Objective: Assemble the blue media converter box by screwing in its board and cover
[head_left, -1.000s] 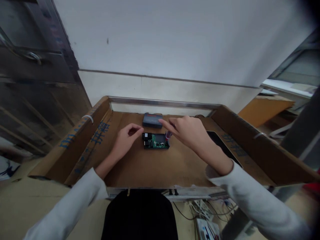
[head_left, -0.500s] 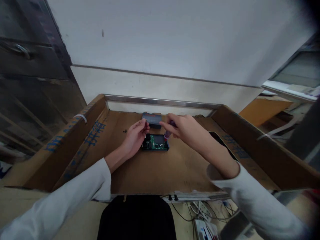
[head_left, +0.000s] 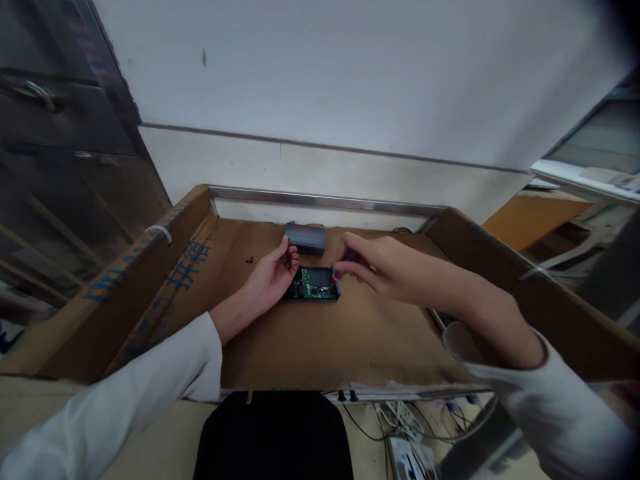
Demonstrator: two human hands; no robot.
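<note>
A small black case with a green circuit board (head_left: 314,285) lies open in the middle of the cardboard-lined bench (head_left: 320,333). My left hand (head_left: 273,275) rests against the case's left end, fingers curled and pinched near the edge. My right hand (head_left: 380,265) is closed round a small red-tipped screwdriver (head_left: 338,273), whose tip stands at the case's right end. Behind the case sits a grey box with a red label (head_left: 305,237).
Cardboard walls (head_left: 150,267) rise on the left and right of the bench. Two tiny dark screws (head_left: 249,260) lie left of the case. A metal cabinet (head_left: 60,167) stands at the left. A power strip and cables (head_left: 407,447) hang below the front edge.
My left hand moved from the bench left of the case up to the case's left end. My right hand lowered, bringing the screwdriver to the case's right end.
</note>
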